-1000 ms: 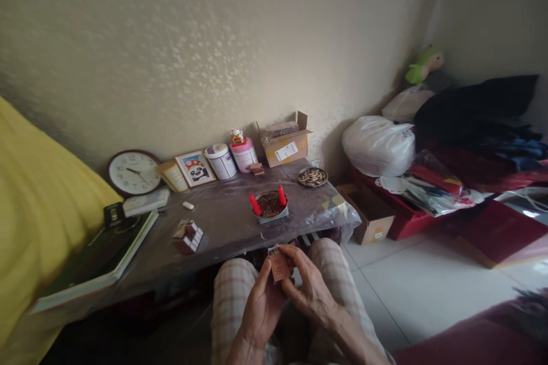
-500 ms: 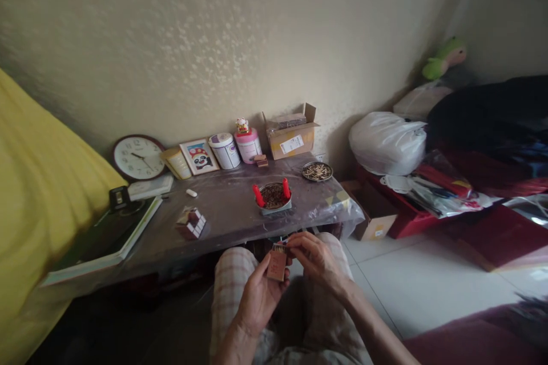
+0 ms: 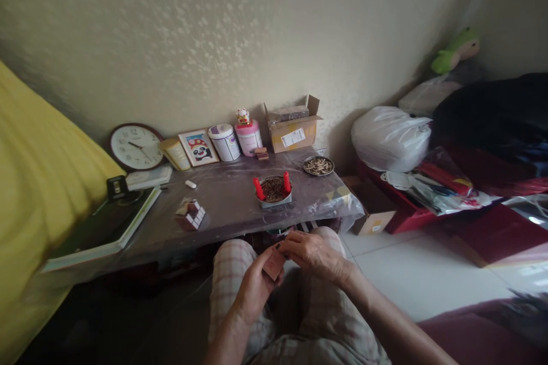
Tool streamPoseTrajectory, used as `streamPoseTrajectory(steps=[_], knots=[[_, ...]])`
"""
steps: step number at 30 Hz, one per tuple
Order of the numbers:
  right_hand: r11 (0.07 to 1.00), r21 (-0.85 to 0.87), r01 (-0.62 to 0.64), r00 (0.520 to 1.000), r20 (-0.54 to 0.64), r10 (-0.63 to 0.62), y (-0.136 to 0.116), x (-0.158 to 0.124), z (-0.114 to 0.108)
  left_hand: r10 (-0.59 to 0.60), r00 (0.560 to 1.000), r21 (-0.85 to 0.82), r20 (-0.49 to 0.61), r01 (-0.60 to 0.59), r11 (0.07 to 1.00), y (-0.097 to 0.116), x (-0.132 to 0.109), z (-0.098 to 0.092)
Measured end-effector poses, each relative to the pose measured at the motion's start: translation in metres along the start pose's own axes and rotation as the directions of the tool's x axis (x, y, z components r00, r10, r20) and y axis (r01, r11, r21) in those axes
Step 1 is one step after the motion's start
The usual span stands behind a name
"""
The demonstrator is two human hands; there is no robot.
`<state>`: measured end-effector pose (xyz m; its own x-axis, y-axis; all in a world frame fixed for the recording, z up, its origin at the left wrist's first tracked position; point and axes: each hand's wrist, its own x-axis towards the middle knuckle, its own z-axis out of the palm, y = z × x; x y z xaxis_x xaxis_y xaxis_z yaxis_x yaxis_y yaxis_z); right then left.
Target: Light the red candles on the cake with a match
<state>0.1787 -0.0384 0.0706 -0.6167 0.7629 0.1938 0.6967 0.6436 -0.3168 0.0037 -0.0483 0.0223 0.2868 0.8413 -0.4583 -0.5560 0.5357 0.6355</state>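
Over my lap, my left hand (image 3: 257,282) is closed around a small reddish-brown matchbox (image 3: 274,263), printed face up and tilted. My right hand (image 3: 306,251) is closed too, its thumb and fingertips pinched together at the matchbox's far end. A small dark bit shows by those fingertips; whatever they pinch is hidden. Beyond my hands, on the table, stands a tin (image 3: 276,191) of dark grains with a red candle (image 3: 258,189) at its left and another red candle (image 3: 286,181) at its right. Farther right lies a round dish (image 3: 318,166) heaped with matches.
The plastic-covered table (image 3: 231,199) holds a cube stack of matchboxes (image 3: 190,215), a white lighter-sized object (image 3: 190,184) and a large book (image 3: 107,228). Along the wall stand a clock (image 3: 136,147), a framed panda picture (image 3: 198,148), two canisters and a cardboard box (image 3: 293,132).
The matchbox has tilted, and the match heads that showed at its open end are out of sight. My right fingers have moved left, onto that end.
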Motion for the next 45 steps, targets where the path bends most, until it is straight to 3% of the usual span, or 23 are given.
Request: streamPoseTrajectory(steps=[6, 20, 39, 45], knots=[[0.999, 0.029, 0.03, 0.999, 0.02, -0.03, 0.003, 0.002, 0.003, -0.046, 0.999, 0.062, -0.016, 0.047, 0.997, 0.002, -0.001, -0.001], [0.994, -0.066, 0.083, 0.981, 0.182, -0.07, 0.001, 0.008, -0.002, -0.107, 0.99, 0.116, 0.091, 0.096, 0.989, -0.001, 0.004, -0.009], [0.997, 0.004, 0.076, 0.99, 0.121, -0.076, 0.005, 0.008, 0.001, -0.081, 0.991, 0.137, 0.105, 0.066, 0.988, -0.007, 0.008, -0.014], [0.998, 0.046, -0.05, 0.989, 0.139, 0.043, 0.006, 0.008, -0.004, -0.002, 0.995, 0.147, 0.102, -0.013, 0.989, -0.003, 0.005, -0.008]])
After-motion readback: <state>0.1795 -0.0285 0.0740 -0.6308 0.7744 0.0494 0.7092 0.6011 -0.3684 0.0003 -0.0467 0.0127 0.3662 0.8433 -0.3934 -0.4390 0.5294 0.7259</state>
